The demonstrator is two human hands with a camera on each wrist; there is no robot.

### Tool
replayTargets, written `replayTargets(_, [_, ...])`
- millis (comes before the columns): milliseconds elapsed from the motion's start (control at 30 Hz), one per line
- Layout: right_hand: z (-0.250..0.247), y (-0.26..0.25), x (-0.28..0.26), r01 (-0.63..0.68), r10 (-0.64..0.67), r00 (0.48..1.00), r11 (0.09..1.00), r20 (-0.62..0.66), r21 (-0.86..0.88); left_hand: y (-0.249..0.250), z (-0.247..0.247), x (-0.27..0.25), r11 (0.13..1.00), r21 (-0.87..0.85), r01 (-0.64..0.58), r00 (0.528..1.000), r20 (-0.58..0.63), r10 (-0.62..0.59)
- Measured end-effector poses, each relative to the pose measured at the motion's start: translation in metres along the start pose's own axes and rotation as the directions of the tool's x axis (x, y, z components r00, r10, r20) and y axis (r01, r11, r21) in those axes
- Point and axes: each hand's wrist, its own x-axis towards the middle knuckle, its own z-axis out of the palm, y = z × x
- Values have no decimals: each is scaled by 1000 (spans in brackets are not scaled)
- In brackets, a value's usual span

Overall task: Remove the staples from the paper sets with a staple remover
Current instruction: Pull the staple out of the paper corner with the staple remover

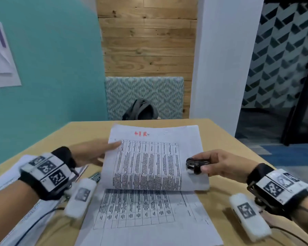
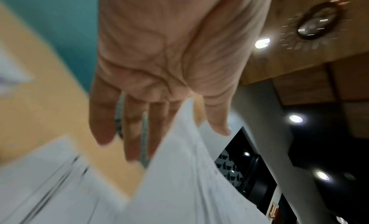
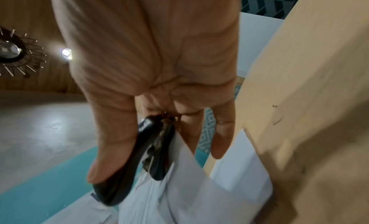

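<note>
In the head view, a white printed sheet with a dense table and a red scrawl at its top (image 1: pixel 149 160) is lifted in the middle of the frame, curling up off a second printed sheet of the same set (image 1: pixel 146 213) that lies flat on the light wooden table (image 1: pixel 229 151). The left hand (image 1: pixel 89 153), at centre left, holds the lifted sheet's left edge, its thumb lying on the printed face and the other fingers hidden behind the paper. The right hand (image 1: pixel 220 164), at centre right, grips a black staple remover (image 1: pixel 196 164) between thumb and fingers at the sheet's right edge. The tool's long axis runs roughly left to right in the frame, its front end pointing left onto the paper. More white papers (image 1: pixel 11 189) lie at the lower left.

The left wrist view, blurred, shows the palm and nearly straight fingers (image 2: pixel 107 120) spread behind the white sheet (image 2: pixel 189 172), with the thumb on the other side of its corner.

The right wrist view shows what the head view hides: the thumb (image 3: pixel 111 140) lies along the tool's (image 3: pixel 143 156) upper black handle, which runs down the frame away from the palm, while the remaining fingers sit on its far side. The sheet's (image 3: pixel 185 180) edge sits just beside the tool's tip; whether the tool's jaws bite the paper cannot be told.
</note>
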Motion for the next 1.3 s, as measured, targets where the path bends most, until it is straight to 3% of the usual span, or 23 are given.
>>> replayTargets(67, [3,2,-1,8,-8,1000,1000,5,17,23,-7,-4,986,155,-68,980,-174,95])
replayTargets(133, [7,3,-3,23,-23,1000,999,13,26,47,-4,-4,943,311,-121,924,-311,222])
replayTargets(200, [10,2,-7,37,-38,999,999,26,20,70,11,1,819,555,-145,877,-311,366])
replayTargets(267, [12,0,-12,48,-49,998,999,35,14,84,28,9,741,655,-152,899,-220,379])
replayTargets(333, [14,-1,-18,48,-48,998,999,44,7,91,43,17,743,652,-151,931,-160,329])
replayTargets(467, [15,-6,-28,43,-38,997,996,72,-74,93,59,27,819,503,-276,934,-59,352])
replayTargets(567, [12,-27,-35,130,-147,982,982,-122,-135,91,59,26,858,408,-311,939,-8,345])
replayTargets(633, [9,-46,-36,243,-285,919,953,-271,-178,89,58,25,869,378,-318,939,-3,344])
replayTargets(733, [16,-71,-30,330,-382,859,922,-342,-201,88,58,24,872,376,-312,938,-22,345])
replayTargets(800, [27,-78,-19,312,-318,881,947,-350,-75,88,59,22,873,372,-314,937,-24,347])
replayTargets(900, [42,-75,2,178,-84,943,946,-323,272,87,61,20,886,348,-305,944,-15,331])
replayTargets(1000, [43,-71,17,102,22,983,758,-181,644,85,59,19,892,344,-295,948,-12,318])
replayTargets(1100, [39,-70,25,127,20,982,657,-187,743,82,57,20,900,337,-277,954,-15,300])
replayTargets(1200, [39,-67,25,164,25,962,741,-270,651,81,58,20,906,325,-271,958,0,286])
replayTargets(1300, [41,-64,20,188,-63,948,902,-313,388,83,59,18,913,311,-263,961,-5,278])
